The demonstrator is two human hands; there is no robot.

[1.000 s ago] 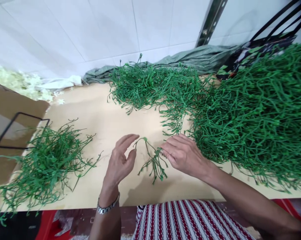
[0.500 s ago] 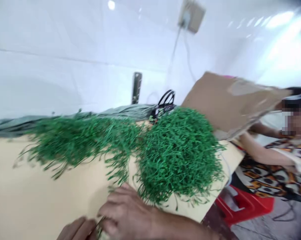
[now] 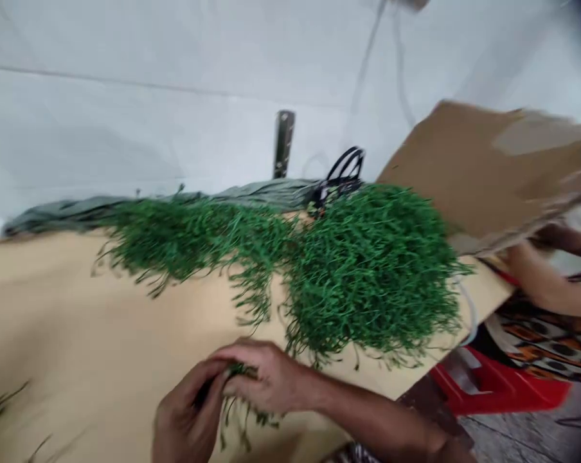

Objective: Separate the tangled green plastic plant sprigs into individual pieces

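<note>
My right hand (image 3: pixel 274 376) is closed around a small bunch of green stringy sprigs (image 3: pixel 245 421), whose thin curled ends hang below its fingers. Against it, my left hand (image 3: pixel 191 408) pinches with thumb and fingertips at the near end of the bunch; what lies between those fingertips is mostly hidden. Just beyond both hands stands a large heap of the same green sprigs (image 3: pixel 372 276) on the pale table (image 3: pixel 126 341). A flatter row of sprigs (image 3: pixel 175 238) stretches to the left of the heap.
A grey-green cloth (image 3: pixel 266 193) runs along the wall edge. Behind the heap are a black-handled bag (image 3: pixel 343 177) and a cardboard box (image 3: pixel 483 167). At right, a co-worker's arm (image 3: pixel 551 283) reaches near the box, above a red stool (image 3: pixel 507 386). Loose dark strands (image 3: pixel 1 405) lie far left.
My hands have risen into fuller view, and the bunch in my right hand now shows. The camera has shifted, moving the heap and box right and up in the picture.
</note>
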